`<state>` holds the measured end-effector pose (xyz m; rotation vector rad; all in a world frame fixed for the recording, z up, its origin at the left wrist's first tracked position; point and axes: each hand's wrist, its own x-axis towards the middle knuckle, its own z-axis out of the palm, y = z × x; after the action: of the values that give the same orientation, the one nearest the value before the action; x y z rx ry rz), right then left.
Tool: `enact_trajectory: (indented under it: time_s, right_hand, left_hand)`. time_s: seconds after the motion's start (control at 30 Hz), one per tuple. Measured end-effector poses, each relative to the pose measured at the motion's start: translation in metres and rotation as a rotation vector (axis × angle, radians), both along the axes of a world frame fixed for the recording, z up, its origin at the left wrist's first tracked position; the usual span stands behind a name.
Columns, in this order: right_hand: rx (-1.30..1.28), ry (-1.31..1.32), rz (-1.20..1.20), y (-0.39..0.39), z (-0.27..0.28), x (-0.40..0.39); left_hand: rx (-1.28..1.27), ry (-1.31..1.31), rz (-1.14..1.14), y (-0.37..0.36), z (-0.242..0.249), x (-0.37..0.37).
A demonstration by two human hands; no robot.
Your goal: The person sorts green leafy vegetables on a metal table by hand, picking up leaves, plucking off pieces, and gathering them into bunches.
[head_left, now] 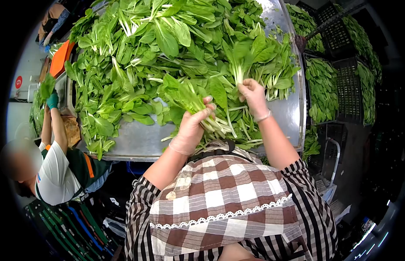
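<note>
My left hand (193,129), in a clear glove, is wrapped round a bunch of leafy greens (181,96), its pale stems pointing down and right over the table's near edge. Up and to the right, my right hand (253,96), also gloved, pinches the white stem base of a single green plant (240,61) whose leaves stand upward. Loose stems and leaves lie between and below the hands. A large heap of the same greens (137,48) covers much of the metal table (137,139) ahead.
Black crates (347,89) full of greens stand right of the table, near a metal-framed cart (335,165). At the left, a co-worker (61,169) in a green glove holds greens beside an orange panel (59,58). Another person (54,21) is at the far left.
</note>
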<state>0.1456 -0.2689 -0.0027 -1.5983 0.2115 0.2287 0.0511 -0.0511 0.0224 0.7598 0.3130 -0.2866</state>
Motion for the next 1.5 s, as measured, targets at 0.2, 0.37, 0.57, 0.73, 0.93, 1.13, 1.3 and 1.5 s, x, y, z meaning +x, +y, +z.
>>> enact_trajectory:
  time_s: [0.2, 0.37, 0.57, 0.73, 0.93, 1.13, 1.3, 1.5]
  right_hand:
    - [0.284, 0.022, 0.13, 0.015, 0.015, -0.043]
    - [0.167, -0.005, 0.338, 0.026, 0.032, -0.064]
    - [-0.194, -0.177, 0.732, 0.019, 0.035, -0.064]
    - [0.284, 0.133, 0.578, 0.026, 0.045, -0.067]
    - [0.208, 0.045, 0.343, 0.047, 0.032, -0.078]
    - [0.221, 0.048, 0.348, 0.046, 0.023, -0.082]
    - [-0.443, -0.241, 0.462, 0.039, 0.024, -0.075]
    - [-0.708, -0.362, 0.794, 0.035, 0.051, -0.055]
  left_hand:
    - [0.036, 0.035, 0.061, -0.009, 0.008, 0.011]
    - [0.107, 0.023, 0.043, -0.008, 0.01, 0.013]
    - [0.072, 0.087, 0.071, -0.002, 0.02, 0.01]
    - [0.05, 0.042, 0.101, 0.005, 0.005, 0.008]
    - [-0.02, -0.025, 0.034, 0.013, -0.002, -0.001]
    - [-0.073, -0.025, 0.038, 0.012, -0.001, -0.007]
    - [0.079, 0.007, 0.094, 0.004, 0.012, -0.019]
    - [0.073, -0.013, 0.151, 0.004, 0.015, -0.029]
